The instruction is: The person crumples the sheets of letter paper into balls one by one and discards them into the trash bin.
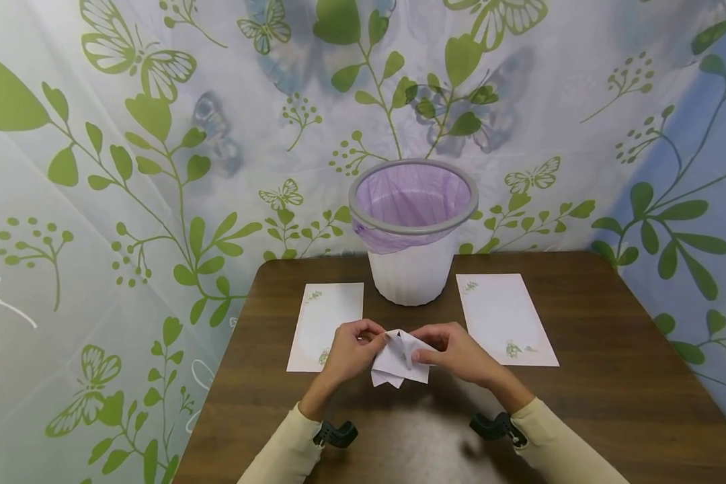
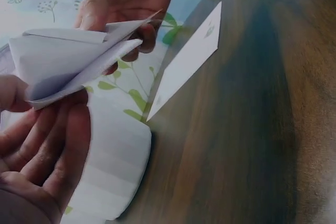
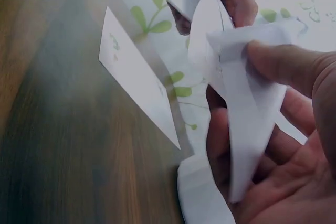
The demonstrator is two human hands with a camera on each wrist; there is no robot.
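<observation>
Pale backdrop printed with green leaves and butterflies [image 1: 175, 202]: spans the scene from left to right, its far right portion tinted blue.
Dark brown wood-grain table [image 1: 623, 336]: extends beneath the work, its far edge near the backdrop.
Left cream sleeve [image 1: 287, 447]: covers the near-left forearm, a dark wrist device [image 1: 339, 435] at its cuff.
Left white rectangular paper sheet with small green prints [image 1: 327, 316]: lies flat on the table.
Left hand [image 1: 352, 346]: pinches the left side of a small, pointed, folded white paper piece [image 1: 393, 368], thumb against one face and fingers behind.
Folded piece's place: held between both hands above the middle of the table, its layers parted at the near edge.
White round bin with a grey rim [image 1: 408, 275]: stands upright beyond the hands, lined with translucent purple plastic [image 1: 393, 195].
Right hand [image 1: 456, 353]: pinches the folded piece's right side, thumb pressed on its face, fingers behind.
Right white rectangular paper sheet with small green prints [image 1: 502, 319]: rests flat at far right of the hands.
Right cream sleeve [image 1: 562, 444]: reaches in from the near right, with a matching dark wrist device [image 1: 490, 427].
</observation>
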